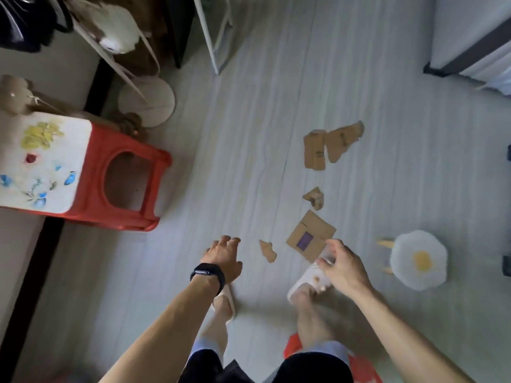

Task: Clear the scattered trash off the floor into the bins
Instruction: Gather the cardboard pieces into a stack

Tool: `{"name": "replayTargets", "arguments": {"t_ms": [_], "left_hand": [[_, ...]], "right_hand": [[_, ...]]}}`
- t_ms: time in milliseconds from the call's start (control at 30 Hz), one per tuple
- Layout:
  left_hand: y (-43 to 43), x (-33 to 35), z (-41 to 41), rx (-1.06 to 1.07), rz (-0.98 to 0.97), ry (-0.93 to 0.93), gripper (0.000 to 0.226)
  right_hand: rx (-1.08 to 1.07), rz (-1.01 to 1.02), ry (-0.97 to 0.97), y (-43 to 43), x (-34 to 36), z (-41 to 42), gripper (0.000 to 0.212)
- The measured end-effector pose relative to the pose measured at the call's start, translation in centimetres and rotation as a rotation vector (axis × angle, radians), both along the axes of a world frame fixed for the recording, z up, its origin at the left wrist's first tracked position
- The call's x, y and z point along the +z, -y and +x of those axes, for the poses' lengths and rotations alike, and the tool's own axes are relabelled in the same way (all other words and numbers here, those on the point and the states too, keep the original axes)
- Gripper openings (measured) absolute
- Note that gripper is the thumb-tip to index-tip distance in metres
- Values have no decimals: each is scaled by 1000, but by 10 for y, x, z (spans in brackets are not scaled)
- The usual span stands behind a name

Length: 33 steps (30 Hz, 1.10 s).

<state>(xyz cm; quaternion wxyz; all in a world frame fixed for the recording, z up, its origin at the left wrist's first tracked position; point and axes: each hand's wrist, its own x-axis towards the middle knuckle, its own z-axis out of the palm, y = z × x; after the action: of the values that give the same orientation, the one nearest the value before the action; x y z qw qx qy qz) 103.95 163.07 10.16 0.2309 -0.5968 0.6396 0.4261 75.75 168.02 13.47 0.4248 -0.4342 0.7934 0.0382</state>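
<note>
Several torn brown cardboard pieces lie on the pale floor: a small scrap [267, 250], a square piece with a purple label [309, 235], a crumpled bit [314, 197] and two larger pieces [331, 143] farther off. My left hand [223, 258], with a black wristband, reaches down with fingers spread, just left of the small scrap and holding nothing. My right hand [341, 265] hovers at the near corner of the labelled piece with fingers loosely curled and empty. No bin shows clearly.
A red plastic stool [121, 189] with a flowered top stands at the left. A small egg-shaped stool [419, 259] stands at the right. My feet in pale slippers [307, 280] are below the hands. Furniture legs and a round base [148, 102] crowd the far left; something red [365, 366] lies behind my leg.
</note>
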Motion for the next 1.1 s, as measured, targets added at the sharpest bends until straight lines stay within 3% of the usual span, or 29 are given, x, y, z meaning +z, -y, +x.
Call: {"name": "replayTargets", "arguments": {"t_ms": [233,433,600,767,833,933,1067,1100], "left_hand": [[3,-157,-72,236,105,68,63],[-24,-364,-137,349,175,226,68],[-46,-473,-178,92,84,318,77],[-65,-513,-174,-128,-84,360,70],[-64,-517,-164,-135,-19,318,55],[-68,-510,-159,203,16,236,23],[-63,-484,-183,793,165,-53,7],[-64,-479,-192,831,182,-106,7]], "right_hand": [[181,164,-45,77,-178,-111,54],[538,152,-100,127,-384,-173,54],[650,-61,-166,168,-499,-194,50],[847,-140,-289,193,-549,-209,70],[811,-130,-351,196,-558,-213,62],[706,-101,-456,193,-555,-220,44],[110,-160,-248,165,-537,-218,31],[121,-111,-216,149,-533,-217,31]]}}
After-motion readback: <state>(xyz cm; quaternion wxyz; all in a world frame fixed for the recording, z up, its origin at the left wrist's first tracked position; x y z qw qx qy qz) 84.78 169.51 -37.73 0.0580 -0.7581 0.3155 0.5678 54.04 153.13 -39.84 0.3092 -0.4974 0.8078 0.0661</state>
